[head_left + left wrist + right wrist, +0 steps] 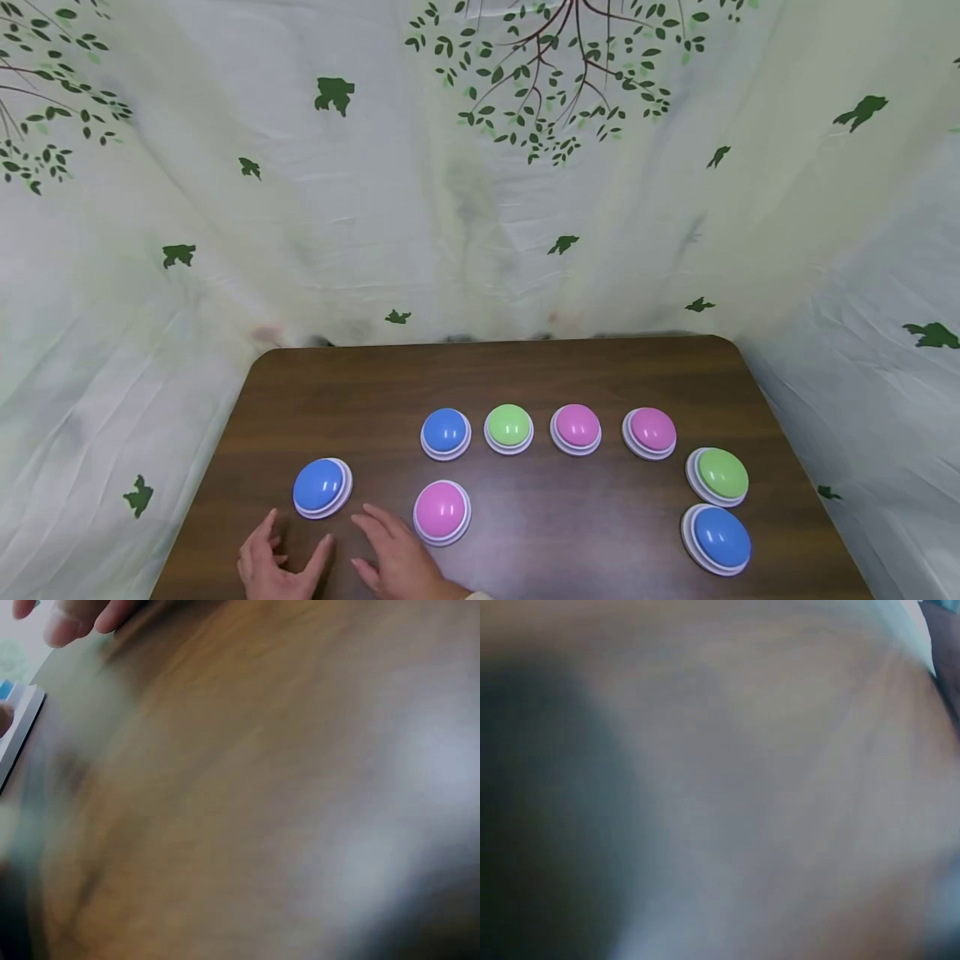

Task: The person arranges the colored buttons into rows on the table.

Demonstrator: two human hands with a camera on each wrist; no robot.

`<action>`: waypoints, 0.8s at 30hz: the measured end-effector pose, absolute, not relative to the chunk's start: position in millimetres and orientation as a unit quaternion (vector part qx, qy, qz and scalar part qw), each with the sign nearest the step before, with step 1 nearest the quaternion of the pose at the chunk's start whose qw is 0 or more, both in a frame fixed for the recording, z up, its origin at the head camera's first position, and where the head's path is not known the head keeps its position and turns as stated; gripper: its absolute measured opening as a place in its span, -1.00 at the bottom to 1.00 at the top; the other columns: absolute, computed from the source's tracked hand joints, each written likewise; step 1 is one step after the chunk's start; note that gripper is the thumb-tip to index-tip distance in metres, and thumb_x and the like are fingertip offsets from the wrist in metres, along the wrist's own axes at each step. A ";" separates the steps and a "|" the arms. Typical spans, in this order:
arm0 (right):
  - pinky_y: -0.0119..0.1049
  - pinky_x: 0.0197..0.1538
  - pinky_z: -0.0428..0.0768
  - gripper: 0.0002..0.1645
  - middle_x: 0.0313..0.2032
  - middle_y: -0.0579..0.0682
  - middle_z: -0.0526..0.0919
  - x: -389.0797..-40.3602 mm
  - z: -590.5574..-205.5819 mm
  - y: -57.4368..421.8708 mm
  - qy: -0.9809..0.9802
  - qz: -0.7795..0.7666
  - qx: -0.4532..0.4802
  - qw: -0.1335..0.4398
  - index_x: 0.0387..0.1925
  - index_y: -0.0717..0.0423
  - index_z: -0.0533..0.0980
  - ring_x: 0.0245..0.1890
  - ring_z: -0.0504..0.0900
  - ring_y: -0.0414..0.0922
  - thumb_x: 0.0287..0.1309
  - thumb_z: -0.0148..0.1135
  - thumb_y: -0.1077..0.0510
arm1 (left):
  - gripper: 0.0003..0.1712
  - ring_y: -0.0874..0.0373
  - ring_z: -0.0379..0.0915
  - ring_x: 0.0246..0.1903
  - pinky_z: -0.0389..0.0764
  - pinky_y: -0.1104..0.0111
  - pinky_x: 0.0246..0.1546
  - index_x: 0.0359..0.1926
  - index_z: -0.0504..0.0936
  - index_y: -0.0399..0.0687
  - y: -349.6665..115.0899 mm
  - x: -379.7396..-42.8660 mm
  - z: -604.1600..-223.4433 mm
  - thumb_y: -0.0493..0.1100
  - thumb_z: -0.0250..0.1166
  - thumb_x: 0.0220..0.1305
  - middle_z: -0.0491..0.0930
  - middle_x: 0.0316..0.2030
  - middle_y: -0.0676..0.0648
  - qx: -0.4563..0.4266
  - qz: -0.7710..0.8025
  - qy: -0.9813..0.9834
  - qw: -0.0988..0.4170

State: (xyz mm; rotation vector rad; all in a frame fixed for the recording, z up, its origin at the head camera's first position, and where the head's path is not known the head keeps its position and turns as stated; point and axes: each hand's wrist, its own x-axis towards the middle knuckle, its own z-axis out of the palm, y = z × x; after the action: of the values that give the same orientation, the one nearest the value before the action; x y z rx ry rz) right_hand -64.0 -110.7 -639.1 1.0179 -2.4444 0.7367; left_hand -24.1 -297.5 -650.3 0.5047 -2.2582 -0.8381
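Nearest me, the person's left hand (276, 571) has thumb and curved fingers apart, gripping nothing. Beside it, the right hand (405, 557) likewise has its thumb clear of extended fingers; whether either touches the wood-grained, dark brown table (570, 525) I cannot tell. Just beyond the left hand, toward the table's left edge, sits a glossy blue dome on a stepped, round white base (320, 487). Just beside the right fingertips sits a glossy pink dome on a matching base (441, 512). Near the right edge I see a smooth blue dome button (720, 537), with a smooth green dome button (722, 475) close behind it. Toward the far edge runs a row of four similar shiny domes (508, 427): blue, green, pink, pink. Past the table's rounded far corners rises a wrinkled white cloth (375, 208) printed with green leaves and thin branches. My wrist views are mostly blurred.
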 end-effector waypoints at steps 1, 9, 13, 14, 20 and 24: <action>-0.37 0.26 0.55 -0.22 0.22 0.01 0.61 -65.0 -638.4 -114.0 -0.874 0.263 0.359 0.194 0.27 0.02 0.47 0.20 0.63 -0.15 0.06 0.53 -0.11 | 0.08 0.64 0.06 -0.08 0.13 0.73 -0.14 0.32 0.42 -0.32 -300.3 -25.7 -649.4 -0.34 0.67 -0.36 0.47 0.04 -0.40 0.192 -0.323 -0.865 0.332; -0.25 0.30 0.57 -0.18 0.34 0.12 0.51 -82.5 -618.6 -137.5 -0.895 0.299 0.314 0.100 0.42 0.08 0.33 0.32 0.57 -0.05 0.23 0.43 -0.06 | 0.07 0.34 0.22 -0.02 0.15 0.63 -0.17 0.43 0.35 -0.26 -313.5 -40.1 -640.6 -0.27 0.64 -0.16 0.54 0.16 -0.41 0.200 -0.358 -0.869 0.278; -0.24 0.32 0.56 -0.07 0.42 0.12 0.43 -96.0 -608.6 -146.1 -0.904 0.305 0.296 0.046 0.51 0.03 0.21 0.37 0.52 -0.05 0.23 0.43 -0.05 | 0.13 -0.02 0.26 0.15 0.22 0.63 -0.18 0.51 0.26 -0.18 -315.9 -48.5 -633.8 -0.24 0.64 -0.08 0.49 0.32 -0.35 0.199 -0.366 -0.882 0.219; -0.24 0.34 0.54 -0.05 0.43 0.11 0.42 -98.8 -606.9 -147.6 -0.905 0.305 0.295 0.035 0.52 0.02 0.19 0.39 0.50 -0.05 0.23 0.43 -0.05 | 0.14 -0.01 0.26 0.18 0.24 0.59 -0.16 0.52 0.24 -0.15 -316.0 -50.2 -632.9 -0.24 0.64 -0.06 0.48 0.35 -0.33 0.197 -0.364 -0.886 0.208; -0.31 0.38 0.47 -0.10 0.41 -0.03 0.48 -108.8 -603.9 -152.2 -0.904 0.294 0.311 0.016 0.52 0.05 0.20 0.37 0.51 -0.16 0.27 0.39 -0.02 | 0.12 0.67 0.14 0.11 0.29 0.48 -0.13 0.52 0.25 -0.08 -315.1 -53.5 -631.9 -0.27 0.63 -0.05 0.56 0.29 -0.27 0.186 -0.355 -0.894 0.199; -0.36 0.38 0.46 -0.15 0.41 -0.05 0.48 -112.9 -603.8 -154.1 -0.902 0.296 0.314 0.012 0.51 0.02 0.23 0.37 0.51 -0.20 0.30 0.37 -0.02 | 0.11 0.88 0.07 0.09 0.28 0.56 -0.13 0.52 0.27 -0.08 -316.1 -54.0 -633.5 -0.29 0.62 -0.05 0.57 0.28 -0.28 0.186 -0.364 -0.890 0.201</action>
State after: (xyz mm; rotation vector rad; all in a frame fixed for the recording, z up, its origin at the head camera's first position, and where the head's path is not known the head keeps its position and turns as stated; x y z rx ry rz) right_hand -112.9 -154.1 -603.8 0.9801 -2.8123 0.9235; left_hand -54.0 -316.1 -633.5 0.5190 -2.4859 -1.0178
